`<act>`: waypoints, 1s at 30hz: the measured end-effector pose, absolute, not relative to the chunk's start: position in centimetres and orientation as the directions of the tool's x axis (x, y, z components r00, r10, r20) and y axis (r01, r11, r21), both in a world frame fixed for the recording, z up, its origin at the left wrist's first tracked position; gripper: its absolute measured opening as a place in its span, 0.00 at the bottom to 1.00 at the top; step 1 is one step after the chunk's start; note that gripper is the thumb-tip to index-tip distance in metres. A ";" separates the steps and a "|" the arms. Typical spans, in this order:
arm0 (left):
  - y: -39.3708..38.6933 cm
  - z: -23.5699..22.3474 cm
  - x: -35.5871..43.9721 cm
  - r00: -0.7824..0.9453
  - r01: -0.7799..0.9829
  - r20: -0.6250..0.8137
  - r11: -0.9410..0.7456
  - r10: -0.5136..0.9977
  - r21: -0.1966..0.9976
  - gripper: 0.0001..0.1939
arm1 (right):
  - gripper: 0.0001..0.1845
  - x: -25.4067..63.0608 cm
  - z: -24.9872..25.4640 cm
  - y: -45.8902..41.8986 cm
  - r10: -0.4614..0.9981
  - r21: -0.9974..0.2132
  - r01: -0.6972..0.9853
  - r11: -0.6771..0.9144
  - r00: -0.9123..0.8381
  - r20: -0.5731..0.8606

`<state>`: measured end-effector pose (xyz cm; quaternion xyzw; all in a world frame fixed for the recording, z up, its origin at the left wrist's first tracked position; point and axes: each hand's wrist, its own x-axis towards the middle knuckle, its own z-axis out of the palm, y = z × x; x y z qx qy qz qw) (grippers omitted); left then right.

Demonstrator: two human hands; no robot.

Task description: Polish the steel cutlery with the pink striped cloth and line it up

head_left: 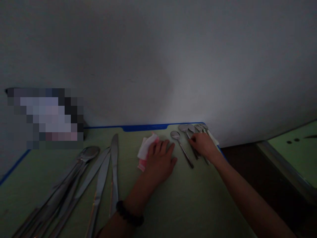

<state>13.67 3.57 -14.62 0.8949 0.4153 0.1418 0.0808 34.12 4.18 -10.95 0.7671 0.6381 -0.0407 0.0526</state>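
My left hand [160,162], with a dark beaded bracelet at its wrist, lies with fingers spread over a crumpled pink and white cloth [147,148]. Just right of it a small spoon [182,147] rests by itself on the pale green table. My right hand [202,144] is closed, its fingers pinched at the handle of a second spoon [183,127]. Another spoon [190,127] lies close beside it, its handle hidden by the hand. Several forks [198,128] sit behind and to the right of the right hand, partly covered.
On the left lie several large knives [114,162] and a pile of big spoons [89,152]. A blurred-out rectangular object [47,114] stands at the back left. The table [198,198] has a blue edge against a pale wall [158,66]. Another green surface [294,152] is at the right.
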 end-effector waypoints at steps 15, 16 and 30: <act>4.8 -13.3 14.0 0.541 0.549 0.159 -0.490 0.826 0.677 0.17 | 0.13 31.2 -9.1 0.2 0.994 -0.443 0.892 -0.090 0.105 0.009; 5.1 -13.1 14.1 0.527 0.536 0.146 -0.461 0.837 0.707 0.18 | 0.12 30.5 -9.2 -0.3 0.997 -0.505 0.861 -0.060 0.080 0.018; 5.5 -12.4 14.1 0.358 0.408 0.061 -0.215 0.932 0.887 0.18 | 0.12 28.1 -10.1 -1.0 0.994 -0.679 0.728 -0.093 0.109 -0.019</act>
